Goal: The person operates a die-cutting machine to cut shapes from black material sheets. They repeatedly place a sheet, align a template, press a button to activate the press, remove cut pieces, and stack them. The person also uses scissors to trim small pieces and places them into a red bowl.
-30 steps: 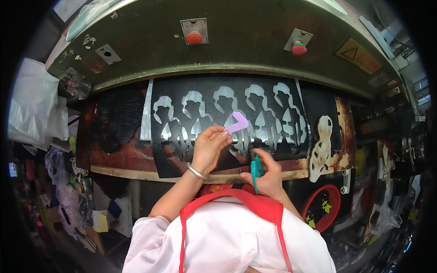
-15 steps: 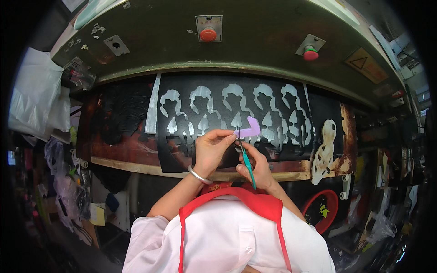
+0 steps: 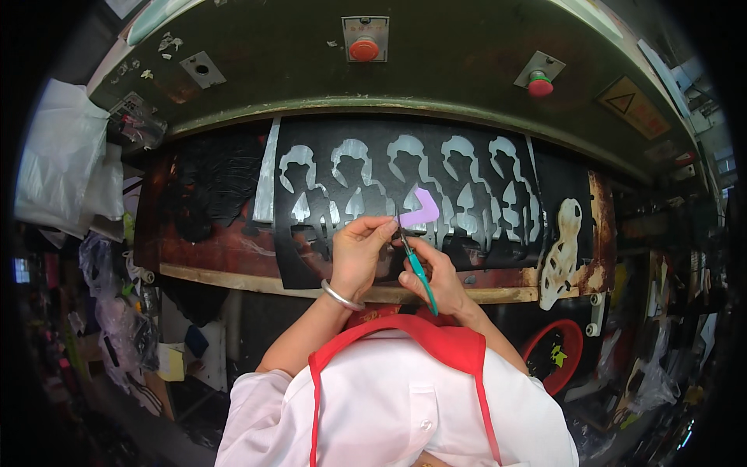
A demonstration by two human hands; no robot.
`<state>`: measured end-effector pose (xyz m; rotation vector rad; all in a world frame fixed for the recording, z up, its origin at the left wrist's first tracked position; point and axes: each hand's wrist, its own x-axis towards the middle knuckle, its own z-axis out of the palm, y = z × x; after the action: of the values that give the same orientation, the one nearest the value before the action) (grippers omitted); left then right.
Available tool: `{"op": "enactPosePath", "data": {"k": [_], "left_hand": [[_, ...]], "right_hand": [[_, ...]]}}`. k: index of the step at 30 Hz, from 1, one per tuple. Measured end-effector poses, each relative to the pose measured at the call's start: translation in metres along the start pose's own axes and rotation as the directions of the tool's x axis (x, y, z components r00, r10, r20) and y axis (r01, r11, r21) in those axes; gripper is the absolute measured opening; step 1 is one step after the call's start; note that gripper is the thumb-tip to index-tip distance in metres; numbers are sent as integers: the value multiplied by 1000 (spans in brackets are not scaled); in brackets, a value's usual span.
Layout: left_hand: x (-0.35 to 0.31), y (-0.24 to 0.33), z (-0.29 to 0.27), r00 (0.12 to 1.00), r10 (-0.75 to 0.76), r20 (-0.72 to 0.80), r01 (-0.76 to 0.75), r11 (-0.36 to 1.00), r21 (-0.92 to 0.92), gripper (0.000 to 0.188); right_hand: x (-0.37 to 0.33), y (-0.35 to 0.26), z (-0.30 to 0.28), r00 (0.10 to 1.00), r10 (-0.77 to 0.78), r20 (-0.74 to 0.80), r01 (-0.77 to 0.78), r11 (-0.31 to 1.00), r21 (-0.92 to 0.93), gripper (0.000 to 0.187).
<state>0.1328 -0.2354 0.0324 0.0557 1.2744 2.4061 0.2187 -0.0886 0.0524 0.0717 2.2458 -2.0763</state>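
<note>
My left hand point(image 3: 358, 257), with a metal bangle at the wrist, pinches one end of a flat, bent lilac piece point(image 3: 423, 208). My right hand point(image 3: 442, 279) is closed around a pair of scissors point(image 3: 419, 270) with teal handles. Their dark blades point away from me and meet the lilac piece beside my left fingertips. Both hands are above the near part of a black sheet point(image 3: 373, 187) with several curved cut-out shapes, through which a pale surface shows. I cannot make out exactly where the blades touch the piece.
A green machine beam point(image 3: 280, 70) with red push buttons spans the far side. Black material point(image 3: 210, 187) lies to the left, and a cream openwork piece point(image 3: 562, 253) sits at the right. A red bucket point(image 3: 577, 350) stands below right. Plastic bags point(image 3: 66, 156) hang at far left.
The lilac piece has tilted and shifted slightly left in my hands. The scissors have turned a little, their tips now further left. The whole view has shifted slightly.
</note>
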Motion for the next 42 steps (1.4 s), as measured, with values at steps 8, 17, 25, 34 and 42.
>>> {"op": "enactPosePath", "data": {"k": [8,17,25,34,42], "left_hand": [[21,26,-4,998,-28,-58,35,992,125,14],[118,200,91,888,355,291,-424,877,225,17],[237,320,171,849,476,229,-519,671,530,18],[156,226,72,692,600,402,-717,501,485,9],[134,133,24,886,343,313,-464,666,584,12]], "right_hand": [[22,-10,5,996,-30,-85,24,997,-80,56],[124,-189,-47,755,-647,-106,517,687,-510,59],[238,-318,-97,963,-203,-176,120,912,-393,52],[319,-328,-181,883,-392,-258,-210,162,-964,20],[305,-278,-193,555,-831,31,-198,-168,-966,41]]}}
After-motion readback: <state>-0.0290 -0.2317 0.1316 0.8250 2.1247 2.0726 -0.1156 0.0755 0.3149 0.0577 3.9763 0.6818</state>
